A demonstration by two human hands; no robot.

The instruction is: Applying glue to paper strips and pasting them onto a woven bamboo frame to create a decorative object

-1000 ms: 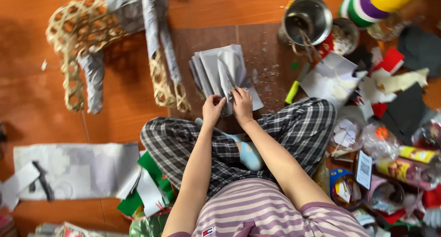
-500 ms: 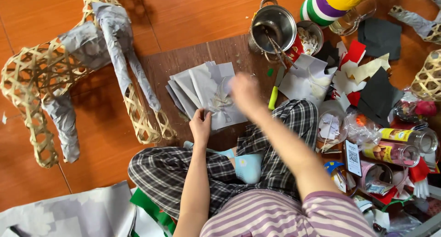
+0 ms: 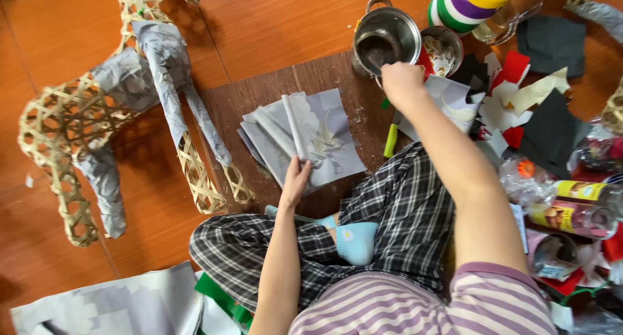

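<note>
I sit cross-legged on the floor. My left hand (image 3: 295, 182) rests flat on the near edge of a stack of grey paper sheets (image 3: 324, 137) lying on a brown board (image 3: 259, 95). My right hand (image 3: 401, 82) reaches forward to the rim of a steel pot (image 3: 387, 39), fingers curled; what it grips is hidden. A woven bamboo animal frame (image 3: 78, 121), partly covered in grey paper, lies to the left of the sheets.
A small bowl of pale scraps (image 3: 442, 49) stands beside the pot. Red, black and white paper scraps (image 3: 519, 101) and bottles (image 3: 577, 205) crowd the right side. A green-handled tool (image 3: 390, 140) lies by my knee. Large grey sheets (image 3: 110, 306) lie at lower left.
My right hand has left the paper stack and moved up and to the right to the steel pot. My left hand has stayed on the stack. The view has shifted left.
</note>
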